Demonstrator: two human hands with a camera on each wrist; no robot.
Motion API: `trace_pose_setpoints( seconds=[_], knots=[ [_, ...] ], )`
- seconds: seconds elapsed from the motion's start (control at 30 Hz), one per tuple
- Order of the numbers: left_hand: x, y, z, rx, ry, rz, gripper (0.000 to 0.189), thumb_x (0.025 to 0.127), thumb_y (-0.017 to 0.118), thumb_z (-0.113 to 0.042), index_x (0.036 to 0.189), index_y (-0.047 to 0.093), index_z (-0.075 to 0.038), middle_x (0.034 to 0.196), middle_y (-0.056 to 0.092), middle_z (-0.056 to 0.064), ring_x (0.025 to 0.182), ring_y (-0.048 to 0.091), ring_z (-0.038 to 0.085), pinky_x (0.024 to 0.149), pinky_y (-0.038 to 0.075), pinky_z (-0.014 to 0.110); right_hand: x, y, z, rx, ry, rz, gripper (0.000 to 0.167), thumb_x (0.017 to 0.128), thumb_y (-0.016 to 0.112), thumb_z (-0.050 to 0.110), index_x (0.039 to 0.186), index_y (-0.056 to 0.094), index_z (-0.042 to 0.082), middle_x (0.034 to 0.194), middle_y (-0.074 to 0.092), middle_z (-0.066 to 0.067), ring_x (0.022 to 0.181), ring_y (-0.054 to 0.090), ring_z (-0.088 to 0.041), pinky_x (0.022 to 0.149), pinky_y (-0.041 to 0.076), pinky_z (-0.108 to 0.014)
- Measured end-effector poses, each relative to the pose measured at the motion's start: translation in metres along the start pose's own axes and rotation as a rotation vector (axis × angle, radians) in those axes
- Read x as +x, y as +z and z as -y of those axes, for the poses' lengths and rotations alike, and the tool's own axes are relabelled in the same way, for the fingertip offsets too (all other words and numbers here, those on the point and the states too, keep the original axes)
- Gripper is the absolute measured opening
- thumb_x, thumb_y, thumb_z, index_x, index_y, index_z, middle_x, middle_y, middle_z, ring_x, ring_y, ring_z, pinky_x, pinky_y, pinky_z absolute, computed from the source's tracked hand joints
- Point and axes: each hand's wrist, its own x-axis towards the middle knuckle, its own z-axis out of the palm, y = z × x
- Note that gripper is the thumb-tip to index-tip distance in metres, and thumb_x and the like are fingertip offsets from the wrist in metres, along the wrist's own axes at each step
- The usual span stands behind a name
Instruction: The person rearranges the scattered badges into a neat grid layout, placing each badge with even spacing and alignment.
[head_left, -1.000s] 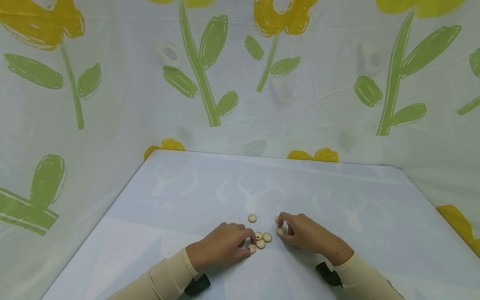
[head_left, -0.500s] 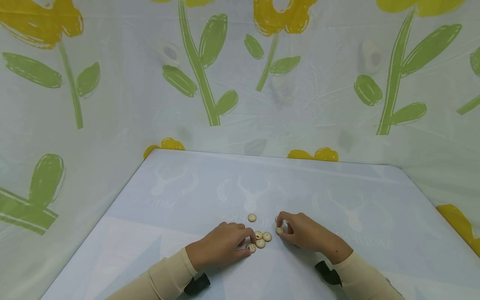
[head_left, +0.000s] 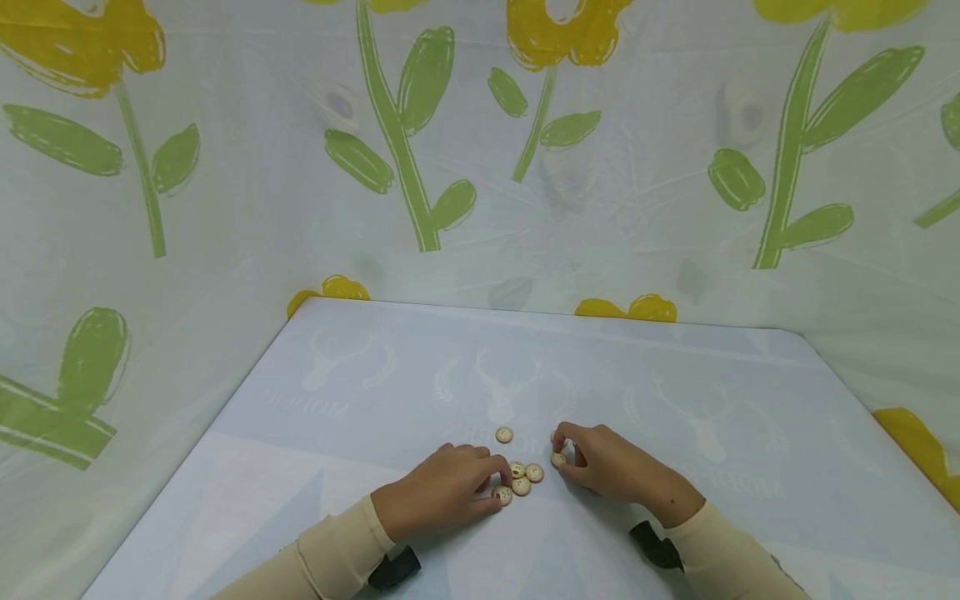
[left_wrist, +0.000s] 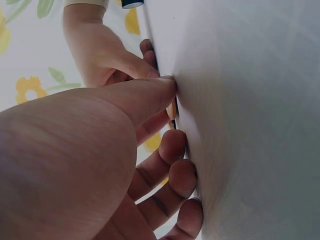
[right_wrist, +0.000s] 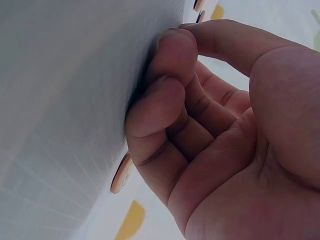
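Several round wooden buttons lie on the pale table (head_left: pixel 420 383). My left hand (head_left: pixel 442 490) comes from the left and pinches the nearest button (head_left: pixel 502 497) between thumb and index finger. Touching one another beside it are an upper button (head_left: pixel 517 470), a right one (head_left: pixel 534 473) and a lower one (head_left: pixel 521 487). My right hand (head_left: pixel 611 468) pinches another button (head_left: pixel 558 460) flat against the table. A further button (head_left: pixel 553 437) is mostly hidden behind its index finger. In the right wrist view, a button (right_wrist: pixel 121 174) lies beyond the curled fingers.
A lone button (head_left: pixel 504 435) lies farther back, between the hands. Behind the table hangs a flower-printed curtain (head_left: pixel 637 217). Dark wrist bands sit under the left sleeve (head_left: pixel 330 546) and the right sleeve (head_left: pixel 727 554).
The button under my right hand has slid very slightly left and away from me. My left hand and the grouped buttons look still.
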Motion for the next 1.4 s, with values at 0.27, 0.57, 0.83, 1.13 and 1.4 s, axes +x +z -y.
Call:
trace_pose_setpoints(
  seconds=[0.27, 0.57, 0.83, 1.13, 1.4],
  knots=[
    [-0.0003, -0.0008, -0.0013, -0.001, -0.015, 0.005, 0.015, 0.091, 0.072, -0.026, 0.105, 0.069, -0.024, 0.071, 0.049, -0.011, 0.064, 0.039, -0.001, 0.063, 0.032, 0.020, -0.0005, 0.0006, -0.0010, 0.000, -0.013, -0.003, 0.017, 0.092, 0.070, 0.012, 0.104, 0.059, 0.019, 0.066, 0.054, 0.005, 0.058, 0.049, -0.008, 0.052, 0.042, -0.023],
    [-0.0001, -0.0010, -0.0016, 0.005, -0.012, 0.002, 0.014, 0.091, 0.071, -0.026, 0.105, 0.069, -0.024, 0.071, 0.049, -0.011, 0.064, 0.039, -0.001, 0.063, 0.031, 0.020, -0.0009, 0.0000, -0.0012, -0.004, -0.023, -0.004, 0.017, 0.092, 0.070, 0.012, 0.104, 0.059, 0.018, 0.065, 0.054, 0.005, 0.058, 0.049, -0.007, 0.052, 0.042, -0.023],
    [0.0002, 0.0006, -0.0003, 0.008, -0.013, 0.000, 0.015, 0.091, 0.072, -0.026, 0.105, 0.069, -0.024, 0.071, 0.048, -0.011, 0.063, 0.039, -0.001, 0.063, 0.031, 0.020, -0.0008, -0.0001, -0.0020, -0.013, -0.034, -0.002, 0.019, 0.092, 0.070, 0.013, 0.105, 0.058, 0.019, 0.065, 0.054, 0.006, 0.057, 0.049, -0.007, 0.052, 0.042, -0.023],
    [-0.0001, 0.0007, 0.0003, -0.001, -0.008, 0.003, 0.015, 0.091, 0.072, -0.025, 0.105, 0.069, -0.024, 0.070, 0.048, -0.011, 0.063, 0.039, -0.001, 0.063, 0.032, 0.020, -0.0019, -0.0006, 0.0016, -0.020, -0.052, 0.007, 0.020, 0.091, 0.071, 0.011, 0.105, 0.058, 0.018, 0.066, 0.055, 0.007, 0.058, 0.049, -0.006, 0.053, 0.043, -0.023],
    [0.0004, 0.0009, 0.0012, -0.006, -0.002, 0.008, 0.015, 0.091, 0.072, -0.025, 0.106, 0.069, -0.023, 0.071, 0.049, -0.010, 0.063, 0.039, 0.000, 0.063, 0.032, 0.020, -0.0025, 0.0000, 0.0064, -0.012, -0.097, 0.012, 0.022, 0.090, 0.072, 0.009, 0.107, 0.059, 0.016, 0.069, 0.057, 0.009, 0.060, 0.050, -0.004, 0.056, 0.045, -0.022]
  ],
)
